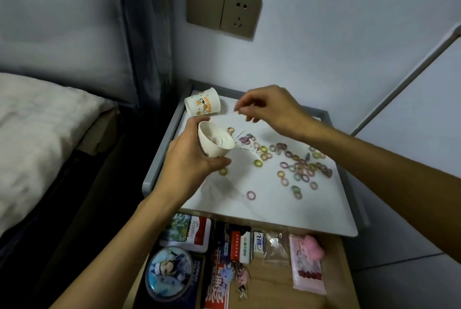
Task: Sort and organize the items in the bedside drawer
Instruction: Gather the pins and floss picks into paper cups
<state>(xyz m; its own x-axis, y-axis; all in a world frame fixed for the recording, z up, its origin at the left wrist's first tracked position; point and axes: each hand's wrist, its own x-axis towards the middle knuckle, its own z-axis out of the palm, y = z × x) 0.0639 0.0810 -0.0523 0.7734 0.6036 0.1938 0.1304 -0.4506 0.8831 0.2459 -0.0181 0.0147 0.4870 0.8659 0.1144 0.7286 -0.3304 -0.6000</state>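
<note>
My left hand (189,159) grips a white paper cup (215,139), tilted toward the right, with white thin things inside. My right hand (268,109) hovers above the white tabletop (262,204), its fingertips pinched on something small and white that is too blurred to name. Several pastel hair ties (299,169) lie scattered over the top. A few thin white sticks (243,149) lie by the cup's rim. Below, the open drawer (272,281) holds small boxes, a round tin (169,273), a pink packet (308,266) and keychains (239,278).
A second paper cup (202,104) with cartoon print lies on its side at the table's back left corner. A grey raised rim (159,156) borders the table. The bed (37,139) is to the left, a wall socket (224,9) above.
</note>
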